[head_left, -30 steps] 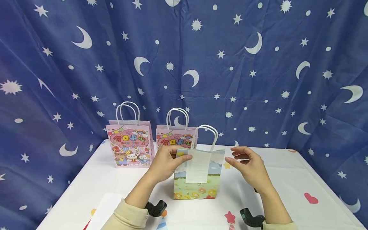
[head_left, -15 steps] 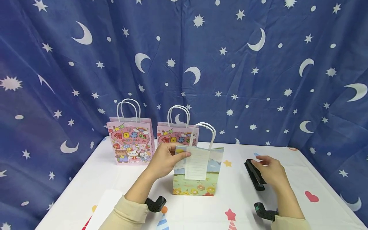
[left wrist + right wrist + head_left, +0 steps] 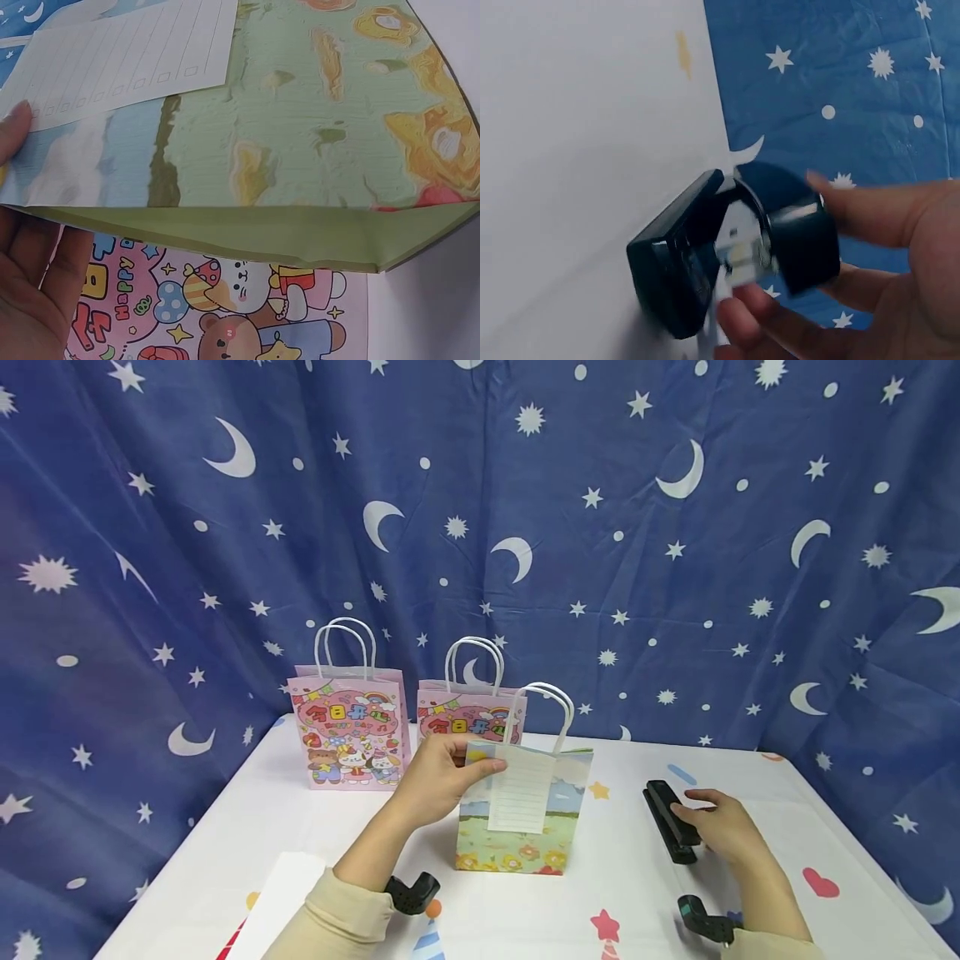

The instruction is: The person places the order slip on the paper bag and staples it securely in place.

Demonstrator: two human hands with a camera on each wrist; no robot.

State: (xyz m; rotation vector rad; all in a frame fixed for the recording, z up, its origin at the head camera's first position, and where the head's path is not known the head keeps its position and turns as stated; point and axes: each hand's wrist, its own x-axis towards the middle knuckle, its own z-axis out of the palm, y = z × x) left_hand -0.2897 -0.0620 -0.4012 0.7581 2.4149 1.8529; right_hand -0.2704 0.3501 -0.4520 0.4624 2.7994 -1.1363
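Note:
My left hand pinches the upper left edge of a flowered paper bag, thumb in front and fingers behind. A lined white paper slip lies against the bag's front, with my thumb on its upper left corner. In the left wrist view the same slip shows a row of small boxes. My right hand is at a black stapler on the table, right of the bag. Seen from the right wrist, thumb and fingers hold the upper arm of the stapler, whose jaws stand apart.
Two pink cartoon bags with white handles stand at the back: one on the left, the other partly hidden behind the flowered bag. White paper lies front left on the printed tablecloth. A blue starry curtain hangs behind.
My right hand has left the right side of the bag, moved right and down to the stapler, and taken hold of it. The left hand stays at the bag and slip.

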